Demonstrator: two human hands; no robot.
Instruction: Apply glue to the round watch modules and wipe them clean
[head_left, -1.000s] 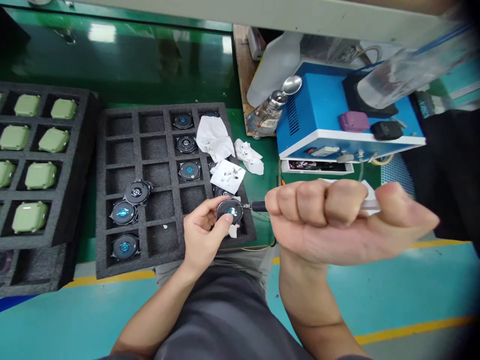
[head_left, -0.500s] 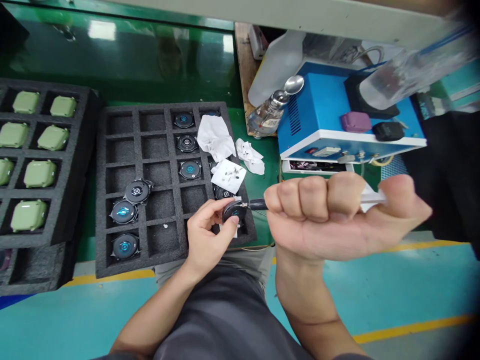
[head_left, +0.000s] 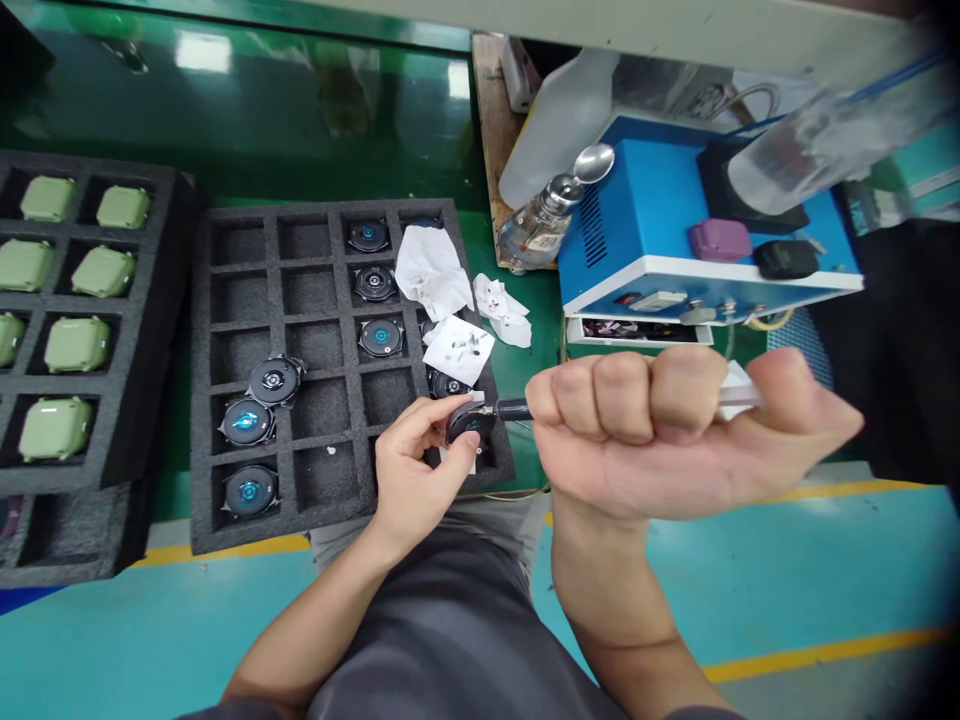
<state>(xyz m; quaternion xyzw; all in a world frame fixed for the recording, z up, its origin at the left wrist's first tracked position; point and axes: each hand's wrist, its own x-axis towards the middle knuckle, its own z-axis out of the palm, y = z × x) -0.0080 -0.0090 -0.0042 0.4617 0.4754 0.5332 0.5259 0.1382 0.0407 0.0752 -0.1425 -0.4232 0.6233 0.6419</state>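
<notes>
My left hand (head_left: 420,455) pinches a round black watch body (head_left: 466,418) between thumb and fingers, tilted on edge over the near right corner of a dark foam tray (head_left: 319,505). My right hand (head_left: 637,435) is a fist around a pen-like tool (head_left: 514,409) with a black front, a metal tip and a pale rear. Its tip meets the right edge of the watch body; whether it sits inside cannot be made out. More round watches, such as one with a lit blue mark (head_left: 249,423), lie in the tray. A white sheet with small dark bits (head_left: 459,350) rests on its right side.
Crumpled white tissue (head_left: 431,270) lies on the tray. Left of it, another foam tray (head_left: 139,400) holds green square cases (head_left: 56,428). Behind my right hand stand a blue box (head_left: 667,200) and a glass bottle (head_left: 536,232) with a metal lid.
The view has shifted very slightly. Both hands keep their hold, and the tool tip stays against the watch body's edge.
</notes>
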